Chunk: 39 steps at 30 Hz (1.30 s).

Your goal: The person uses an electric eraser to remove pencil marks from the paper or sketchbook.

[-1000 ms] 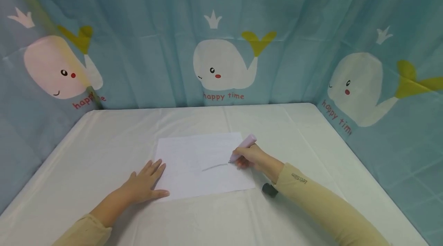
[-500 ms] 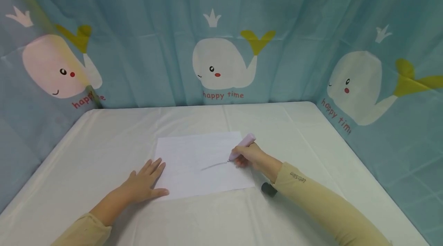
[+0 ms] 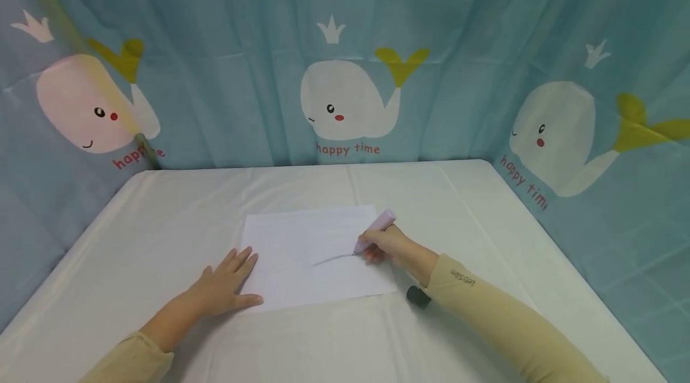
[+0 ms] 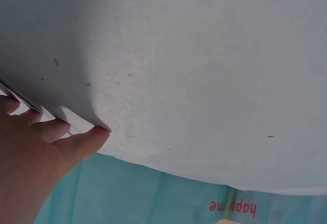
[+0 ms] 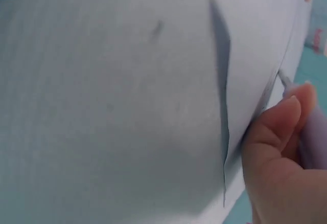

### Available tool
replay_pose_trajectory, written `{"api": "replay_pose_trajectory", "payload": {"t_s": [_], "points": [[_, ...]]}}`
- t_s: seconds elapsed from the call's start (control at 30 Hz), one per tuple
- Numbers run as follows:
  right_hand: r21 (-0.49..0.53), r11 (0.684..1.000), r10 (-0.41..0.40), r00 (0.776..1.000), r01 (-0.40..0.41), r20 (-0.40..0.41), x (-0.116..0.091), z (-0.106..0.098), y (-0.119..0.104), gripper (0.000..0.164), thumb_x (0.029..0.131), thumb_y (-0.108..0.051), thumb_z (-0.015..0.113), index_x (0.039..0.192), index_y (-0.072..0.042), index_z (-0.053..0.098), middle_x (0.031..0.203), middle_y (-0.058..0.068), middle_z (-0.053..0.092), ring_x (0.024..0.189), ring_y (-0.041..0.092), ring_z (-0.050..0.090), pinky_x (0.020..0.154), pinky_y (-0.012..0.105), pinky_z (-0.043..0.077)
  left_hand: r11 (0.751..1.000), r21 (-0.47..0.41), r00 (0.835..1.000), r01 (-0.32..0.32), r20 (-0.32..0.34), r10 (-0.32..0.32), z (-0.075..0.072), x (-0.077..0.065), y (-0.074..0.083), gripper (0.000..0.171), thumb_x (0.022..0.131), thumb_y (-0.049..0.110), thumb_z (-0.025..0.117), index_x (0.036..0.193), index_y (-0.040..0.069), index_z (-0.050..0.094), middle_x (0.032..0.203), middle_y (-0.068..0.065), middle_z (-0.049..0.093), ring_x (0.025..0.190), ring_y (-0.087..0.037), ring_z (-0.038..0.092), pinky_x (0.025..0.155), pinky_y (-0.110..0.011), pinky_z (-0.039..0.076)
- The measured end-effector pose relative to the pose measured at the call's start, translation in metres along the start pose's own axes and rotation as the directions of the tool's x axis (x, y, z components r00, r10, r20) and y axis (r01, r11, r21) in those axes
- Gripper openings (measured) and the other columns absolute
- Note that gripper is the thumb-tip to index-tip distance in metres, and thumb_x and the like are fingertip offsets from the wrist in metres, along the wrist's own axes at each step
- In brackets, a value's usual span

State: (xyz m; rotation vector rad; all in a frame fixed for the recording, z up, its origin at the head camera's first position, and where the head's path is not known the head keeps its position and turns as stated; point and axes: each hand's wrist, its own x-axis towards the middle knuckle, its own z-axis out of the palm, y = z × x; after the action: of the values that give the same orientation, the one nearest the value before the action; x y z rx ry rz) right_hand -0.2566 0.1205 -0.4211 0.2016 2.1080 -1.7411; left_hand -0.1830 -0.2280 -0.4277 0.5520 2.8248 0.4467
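Note:
A white sheet of paper (image 3: 291, 287) lies on the table, with a thin grey line (image 3: 331, 259) drawn across its right half. My left hand (image 3: 223, 284) rests flat with fingers spread, its fingertips and thumb on the sheet's left edge. In my right hand (image 3: 389, 244) I grip a thick lilac marker (image 3: 384, 221), tilted, its tip at the right end of the line. The right wrist view shows the thumb pressed along the marker (image 5: 312, 139); the paper's near edge (image 5: 225, 106) lifts slightly there.
A white cloth (image 3: 178, 221) covers the table. A small black cylinder (image 3: 417, 296) shows beside the right cuff. Blue curtains (image 3: 242, 101) with whale prints stand behind the table and along both sides.
My right hand and the marker have shifted very slightly left, the tip staying near the line's right end. The left hand has kept its place on the paper.

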Motion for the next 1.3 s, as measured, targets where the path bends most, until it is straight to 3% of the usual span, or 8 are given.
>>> {"api": "replay_pose_trajectory", "payload": {"t_s": [1.3], "points": [[0.004,1.0,0.017,1.0,-0.017,-0.005,-0.0001,0.0057,-0.0008,0.015,0.085,-0.008,0.064,0.093,0.005,0.062,0.062,0.008,0.062,0.049,0.012,0.056,0.05,0.021,0.046,1.0,0.005,1.0,-0.015,-0.01,0.015,0.0061,0.0007,-0.007,0.096,0.084,0.057,0.065,0.146,-0.007,0.032,0.154,-0.029,0.022,0.139,-0.054,0.014,0.093,-0.081,0.014]]}}
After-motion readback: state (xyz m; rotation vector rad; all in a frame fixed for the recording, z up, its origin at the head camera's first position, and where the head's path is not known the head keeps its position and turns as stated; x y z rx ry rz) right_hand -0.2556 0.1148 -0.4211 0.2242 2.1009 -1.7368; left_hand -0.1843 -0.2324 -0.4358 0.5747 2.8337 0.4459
